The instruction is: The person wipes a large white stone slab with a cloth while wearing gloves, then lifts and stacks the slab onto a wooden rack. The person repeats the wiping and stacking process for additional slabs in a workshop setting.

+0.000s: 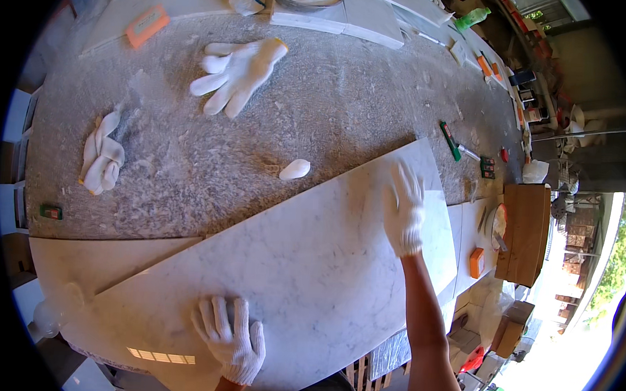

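Presently, both gloved hands rest flat on a white marble slab with grey veining, which lies skewed across the dust-covered table and over other pale slabs beside it. The left hand presses near the slab's near edge, fingers spread and released, gripping nothing. The right hand lies toward the slab's far corner, fingers likewise extended and flat on the stone; it appears slightly blurred.

Judged from its position, the slab is already laid on the table but sits at an angle to the table edge, so its placing seems unfinished. Whether any surface work on it has been done cannot be told.

Beyond the slab lie a small white stone chip, a spare white glove and a knotted white rag. A green marker lies just past the slab's far corner.
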`<state>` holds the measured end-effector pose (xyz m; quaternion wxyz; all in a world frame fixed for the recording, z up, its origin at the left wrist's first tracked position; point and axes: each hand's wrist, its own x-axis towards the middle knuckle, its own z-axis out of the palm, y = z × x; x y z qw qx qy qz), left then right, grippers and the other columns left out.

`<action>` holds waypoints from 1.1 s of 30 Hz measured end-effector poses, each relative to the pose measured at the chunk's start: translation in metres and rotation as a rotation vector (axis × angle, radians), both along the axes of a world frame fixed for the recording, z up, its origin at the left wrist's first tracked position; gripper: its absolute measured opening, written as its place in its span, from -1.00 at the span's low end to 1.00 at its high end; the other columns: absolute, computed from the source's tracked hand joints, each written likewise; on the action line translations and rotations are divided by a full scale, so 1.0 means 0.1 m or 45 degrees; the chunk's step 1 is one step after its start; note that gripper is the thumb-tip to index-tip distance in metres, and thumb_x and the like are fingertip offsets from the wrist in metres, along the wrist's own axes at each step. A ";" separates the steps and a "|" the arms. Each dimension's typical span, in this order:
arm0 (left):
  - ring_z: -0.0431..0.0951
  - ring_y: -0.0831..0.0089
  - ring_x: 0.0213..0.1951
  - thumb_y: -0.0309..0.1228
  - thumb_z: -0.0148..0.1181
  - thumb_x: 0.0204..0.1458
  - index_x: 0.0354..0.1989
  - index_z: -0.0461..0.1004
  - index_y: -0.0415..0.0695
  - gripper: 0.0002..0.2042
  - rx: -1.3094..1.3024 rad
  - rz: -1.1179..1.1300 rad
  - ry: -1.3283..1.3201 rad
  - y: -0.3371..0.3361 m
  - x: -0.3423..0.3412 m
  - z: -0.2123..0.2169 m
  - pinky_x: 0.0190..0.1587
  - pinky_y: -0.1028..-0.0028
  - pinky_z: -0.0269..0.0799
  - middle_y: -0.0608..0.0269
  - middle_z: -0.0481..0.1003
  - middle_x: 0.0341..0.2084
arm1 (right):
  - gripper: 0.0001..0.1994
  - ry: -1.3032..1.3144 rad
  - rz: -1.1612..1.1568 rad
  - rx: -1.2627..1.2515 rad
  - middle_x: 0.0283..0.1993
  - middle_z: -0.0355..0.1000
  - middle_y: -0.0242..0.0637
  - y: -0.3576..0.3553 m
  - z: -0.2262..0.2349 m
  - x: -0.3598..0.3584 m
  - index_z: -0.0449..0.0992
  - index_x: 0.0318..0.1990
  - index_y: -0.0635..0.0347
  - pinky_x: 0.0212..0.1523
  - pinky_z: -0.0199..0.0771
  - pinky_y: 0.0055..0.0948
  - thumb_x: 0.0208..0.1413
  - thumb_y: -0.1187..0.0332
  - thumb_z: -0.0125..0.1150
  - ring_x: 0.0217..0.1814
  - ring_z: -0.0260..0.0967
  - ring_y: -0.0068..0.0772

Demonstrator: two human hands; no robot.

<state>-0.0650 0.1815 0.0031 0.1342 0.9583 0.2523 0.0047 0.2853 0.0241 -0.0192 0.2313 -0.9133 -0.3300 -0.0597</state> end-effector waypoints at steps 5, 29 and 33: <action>0.13 -0.32 0.22 -0.13 0.07 0.09 0.12 0.38 -0.14 -0.53 -0.045 -0.006 0.060 0.02 -0.04 0.02 0.23 -0.39 -0.01 -0.15 0.18 0.17 | -0.50 0.099 -0.204 -0.432 0.39 0.15 0.08 -0.94 -0.03 -0.92 0.29 0.28 0.36 0.48 -0.28 0.03 0.23 0.30 -0.06 0.49 -0.09 0.26; 0.26 -0.24 0.10 -0.21 0.16 -0.05 0.00 0.48 -0.07 -0.59 -0.098 0.025 -0.015 0.05 -0.04 -0.05 0.07 -0.38 0.14 -0.09 0.25 0.06 | -0.55 0.044 -0.262 -0.276 0.28 0.28 0.10 -1.01 -0.07 -1.06 0.40 0.17 0.40 0.44 -0.10 0.04 0.16 0.35 -0.05 0.41 0.07 0.27; 0.25 -0.25 0.11 -0.21 0.16 -0.04 0.01 0.46 -0.08 -0.58 -0.083 0.028 -0.060 0.08 -0.02 -0.02 0.09 -0.36 0.13 -0.09 0.26 0.06 | -0.59 0.046 -0.262 -0.233 0.24 0.31 0.09 -0.93 -0.02 -1.05 0.43 0.11 0.39 0.43 -0.08 0.06 0.14 0.37 -0.02 0.37 0.12 0.27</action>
